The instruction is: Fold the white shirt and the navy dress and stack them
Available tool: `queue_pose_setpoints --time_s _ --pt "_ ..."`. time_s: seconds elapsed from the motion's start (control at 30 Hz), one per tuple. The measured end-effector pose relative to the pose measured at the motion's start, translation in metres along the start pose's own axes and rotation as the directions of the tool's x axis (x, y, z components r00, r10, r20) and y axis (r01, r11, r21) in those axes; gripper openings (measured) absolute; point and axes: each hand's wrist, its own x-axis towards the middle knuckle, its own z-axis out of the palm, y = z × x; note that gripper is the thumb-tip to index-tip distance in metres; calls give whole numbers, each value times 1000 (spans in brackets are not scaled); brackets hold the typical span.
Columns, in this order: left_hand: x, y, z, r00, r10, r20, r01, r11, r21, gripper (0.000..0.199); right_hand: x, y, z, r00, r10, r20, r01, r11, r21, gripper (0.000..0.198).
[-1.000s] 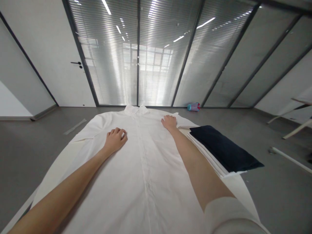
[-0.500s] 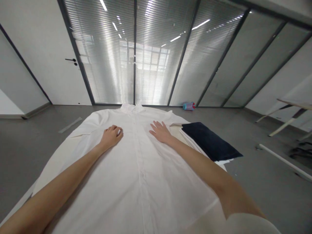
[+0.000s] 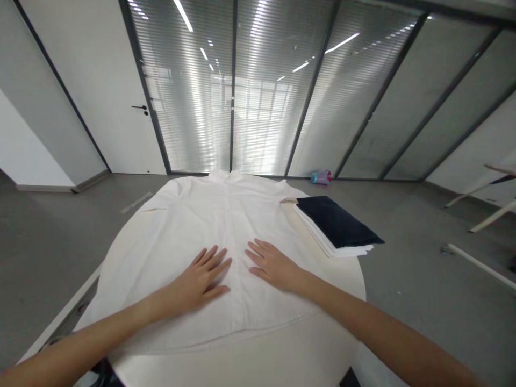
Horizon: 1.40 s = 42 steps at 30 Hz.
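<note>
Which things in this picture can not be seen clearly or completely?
- White shirt, head view: its sleeves are not visible; whether they are folded under cannot be told.
- Folded stack: the dark cloth on top hides the white layers below; their number is unclear.
- Left hand and right hand: palms lie flat on the shirt, hiding the fabric beneath.
- Bottle on the floor: too small to identify.

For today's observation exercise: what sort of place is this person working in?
Probably an office room used as a workspace: glass partition walls with blinds, a plain door, grey floor, and a white table with a shirt laid flat.
</note>
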Motion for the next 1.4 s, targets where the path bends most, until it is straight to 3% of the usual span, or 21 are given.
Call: queue_pose_setpoints --time_s 0.1,0.2,0.4,0.5,0.63,1.0,1.07,1.13,1.27,1.4 --pt "-29 19 -13 996 71 48 -70 997 -15 66 -24 -19 -3 998 -51 22 50 997 55 65" --pt "-53 31 -25 992 125 20 -125 991 -39 64 -46 -31 -12 990 -141 8 140 984 111 69" --pt "-74 45 -23 980 160 -115 -155 986 57 24 -66 -49 -22 954 -289 -83 291 957 8 36" --pt "-74 51 -18 965 212 -153 -185 967 177 19 -67 -57 -19 942 -319 -107 309 946 -98 19" --pt "-70 55 -15 961 219 -170 -164 943 288 28 -67 -67 -16 940 -321 -116 299 938 -175 22" --pt "-69 71 -15 946 88 -311 -38 985 166 23 -61 -90 -14 937 -294 -189 226 922 -313 24" --pt "-64 80 -14 940 88 -329 -34 986 165 35 -57 -93 -13 930 -289 -227 214 928 -305 25" --pt "-55 88 -11 948 107 -299 -56 983 175 43 -53 -95 -10 927 -280 -251 206 936 -285 26" --pt "-38 96 0 972 151 -182 -110 970 217 20 -57 -94 -10 933 -296 -204 253 944 -212 22" --pt "-34 93 4 972 168 -163 -144 978 148 18 -84 -73 -25 965 -233 -121 222 970 -98 16"
